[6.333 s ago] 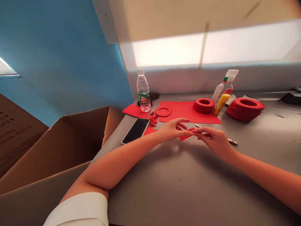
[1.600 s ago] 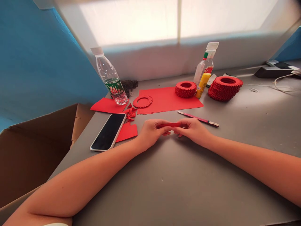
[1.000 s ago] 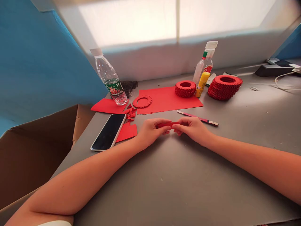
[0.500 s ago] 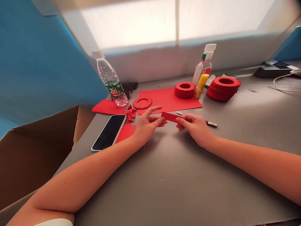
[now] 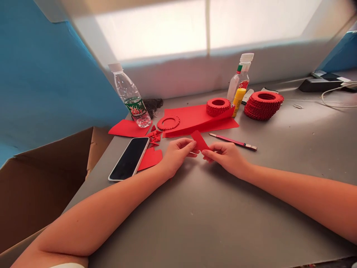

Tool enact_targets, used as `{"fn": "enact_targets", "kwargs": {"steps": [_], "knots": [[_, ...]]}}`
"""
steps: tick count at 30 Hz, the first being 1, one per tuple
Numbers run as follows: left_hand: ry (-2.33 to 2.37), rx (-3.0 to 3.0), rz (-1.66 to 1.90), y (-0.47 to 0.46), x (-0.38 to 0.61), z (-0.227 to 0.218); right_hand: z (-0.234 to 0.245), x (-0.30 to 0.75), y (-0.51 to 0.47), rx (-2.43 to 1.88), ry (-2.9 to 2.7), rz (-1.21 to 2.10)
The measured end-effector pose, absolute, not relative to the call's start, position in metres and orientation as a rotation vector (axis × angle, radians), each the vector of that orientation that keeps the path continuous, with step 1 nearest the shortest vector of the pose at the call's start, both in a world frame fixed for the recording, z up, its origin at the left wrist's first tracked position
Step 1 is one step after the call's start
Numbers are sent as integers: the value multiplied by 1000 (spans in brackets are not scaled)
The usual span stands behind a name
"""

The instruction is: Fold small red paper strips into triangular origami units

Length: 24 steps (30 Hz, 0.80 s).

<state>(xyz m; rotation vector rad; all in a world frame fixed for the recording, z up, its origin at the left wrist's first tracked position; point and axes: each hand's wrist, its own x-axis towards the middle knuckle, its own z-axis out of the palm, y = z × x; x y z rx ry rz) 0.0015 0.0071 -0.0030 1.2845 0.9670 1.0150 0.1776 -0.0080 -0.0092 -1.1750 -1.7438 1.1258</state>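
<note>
**Q: What is shown, from left to right?**

A: At far left, a cardboard box (image 5: 41,197) is seen beside the grey tabletop (image 5: 200,227). A smartphone (image 5: 129,159) is laid face up, with a red paper offcut (image 5: 149,159) just beside it. Small folded red triangles (image 5: 154,136) are placed behind the offcut, near a toothed red paper ring (image 5: 168,123). A water bottle (image 5: 130,98) is stood further back.

**Q: Where is the red paper strip, and how are the fingers set?**

A: The red paper strip (image 5: 199,141) is held between the left hand (image 5: 177,157) and the right hand (image 5: 225,158), above the tabletop and tilted, with its upper end left free. Its lower end is pinched by the right fingers (image 5: 213,150), and the left fingers (image 5: 189,146) are pressed against its edge. Neither hand is clenched or released. The exact finger contact is partly hidden.

**Q: Which step is in hand, and what does the next move call for?**

A: Hand-shaping of the strip is judged to be in hand, though no crease can be made out. A firm, even pinch would be called for before any crease is pressed.

**Q: What lies further right?**

A: A craft knife (image 5: 232,141) is laid beyond the right hand, and a yellow glue stick (image 5: 239,101) is stood near a stacked red paper ring (image 5: 263,106).
</note>
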Motion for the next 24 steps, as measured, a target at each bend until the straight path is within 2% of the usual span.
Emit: {"fn": "enact_targets", "kwargs": {"steps": [5,11,14,18,24], "knots": [[1031,1320,1000,8,1,-2,-12,180,-8,-1049,-1726,1099],[1086,1416,908,5,1,1,-16,182,-7,-1007,-2001,568],[1137,1575,839,3,1,0,-15,181,-8,-1006,-2075,478],[1175,1822,781,0,1,-4,-12,180,-9,-1045,-1971,594],[1160,2125,765,-2,1,-4,-10,180,-3,-1116,-1785,964]]}}
